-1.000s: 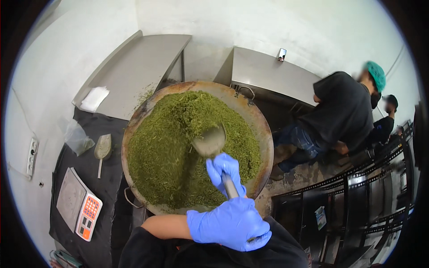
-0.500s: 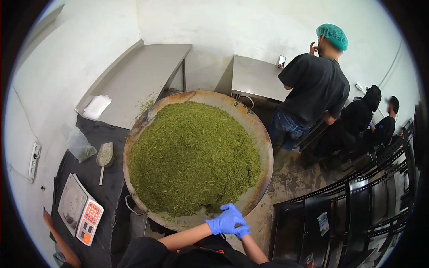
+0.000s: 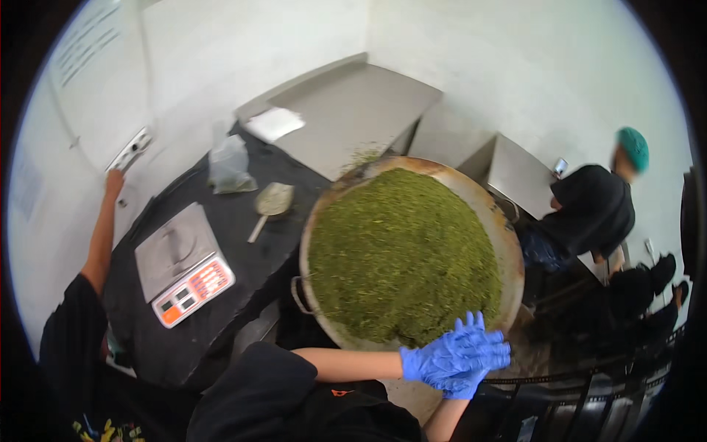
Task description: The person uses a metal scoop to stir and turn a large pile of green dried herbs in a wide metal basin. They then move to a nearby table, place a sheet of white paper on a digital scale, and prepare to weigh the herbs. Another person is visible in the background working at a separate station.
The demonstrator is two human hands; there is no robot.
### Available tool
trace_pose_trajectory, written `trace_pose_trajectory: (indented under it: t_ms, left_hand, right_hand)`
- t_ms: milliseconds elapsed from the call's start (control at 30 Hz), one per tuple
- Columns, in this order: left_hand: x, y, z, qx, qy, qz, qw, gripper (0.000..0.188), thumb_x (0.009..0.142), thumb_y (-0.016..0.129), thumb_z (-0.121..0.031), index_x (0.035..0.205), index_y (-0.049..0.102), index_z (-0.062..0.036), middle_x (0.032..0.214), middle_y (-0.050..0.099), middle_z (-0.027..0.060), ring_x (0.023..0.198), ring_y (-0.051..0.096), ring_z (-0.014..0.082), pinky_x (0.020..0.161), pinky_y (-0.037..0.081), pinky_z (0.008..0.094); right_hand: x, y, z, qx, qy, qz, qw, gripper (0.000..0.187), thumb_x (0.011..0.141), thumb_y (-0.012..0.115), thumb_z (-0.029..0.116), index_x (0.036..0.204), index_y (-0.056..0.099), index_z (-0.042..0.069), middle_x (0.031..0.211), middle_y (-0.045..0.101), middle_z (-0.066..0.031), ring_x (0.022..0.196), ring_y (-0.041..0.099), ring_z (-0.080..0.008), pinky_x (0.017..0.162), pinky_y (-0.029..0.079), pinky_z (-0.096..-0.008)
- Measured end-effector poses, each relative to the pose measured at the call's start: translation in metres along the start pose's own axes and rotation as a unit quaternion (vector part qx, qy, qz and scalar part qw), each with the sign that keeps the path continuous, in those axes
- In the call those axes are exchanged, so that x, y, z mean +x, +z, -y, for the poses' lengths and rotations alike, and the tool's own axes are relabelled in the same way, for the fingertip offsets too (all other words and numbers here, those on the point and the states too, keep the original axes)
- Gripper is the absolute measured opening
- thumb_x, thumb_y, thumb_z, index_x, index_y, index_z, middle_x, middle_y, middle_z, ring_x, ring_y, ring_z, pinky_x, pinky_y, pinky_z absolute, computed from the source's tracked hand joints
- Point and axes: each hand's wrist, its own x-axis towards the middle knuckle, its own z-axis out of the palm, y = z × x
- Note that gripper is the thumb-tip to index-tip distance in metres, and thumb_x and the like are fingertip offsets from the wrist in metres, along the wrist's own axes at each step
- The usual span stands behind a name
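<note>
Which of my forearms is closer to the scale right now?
Left: your left forearm is to the right of the scale; your right forearm is farther right.

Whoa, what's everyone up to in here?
The person's left hand and right hand, both in blue gloves and with no tool visible in them, lie against each other by the near edge of a wide pan heaped with chopped greens. To the left, a scale and a scoop rest on a black-covered table. Another person's hand is at a power strip.
</note>
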Motion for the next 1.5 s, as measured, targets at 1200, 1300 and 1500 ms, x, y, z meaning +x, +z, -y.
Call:
trace_pose_trajectory:
  t_ms: [1200, 1300, 1500]
  left_hand:
    - [-0.501, -0.206, 0.143, -0.157, -0.461, -0.611, 0.624, 0.03, 0.096, 0.042, -0.018, 0.101, 0.06, 0.0043, 0.099, 0.064, 0.0097, 0.088, 0.06, 0.0153, 0.084, 0.046, 0.0289]
    - [-0.505, -0.214, 0.16, -0.148, -0.479, -0.605, 0.618, 0.03, 0.096, 0.043, -0.02, 0.101, 0.061, 0.0039, 0.098, 0.064, 0.0097, 0.087, 0.061, 0.0155, 0.083, 0.046, 0.029]
    - [-0.49, -0.248, 0.182, -0.11, -0.539, -0.589, 0.593, 0.031, 0.096, 0.045, -0.023, 0.099, 0.062, 0.0034, 0.088, 0.065, 0.0101, 0.081, 0.061, 0.0154, 0.079, 0.047, 0.0282]
  right_hand:
    - [0.213, 0.257, -0.352, -0.498, -0.175, 0.085, 0.845, 0.028, 0.089, 0.047, 0.006, 0.114, 0.056, -0.001, 0.112, 0.059, -0.0117, 0.105, 0.055, -0.0202, 0.095, 0.04, -0.0317]
    - [0.314, 0.256, -0.414, -0.557, -0.098, 0.143, 0.812, 0.026, 0.087, 0.052, 0.013, 0.11, 0.059, 0.004, 0.108, 0.062, -0.0131, 0.1, 0.059, -0.0237, 0.089, 0.044, -0.0317]
    - [0.482, 0.28, -0.549, -0.745, -0.106, 0.206, 0.625, 0.027, 0.08, 0.061, 0.021, 0.104, 0.06, 0.009, 0.108, 0.06, -0.0148, 0.099, 0.058, -0.0321, 0.086, 0.046, -0.0381]
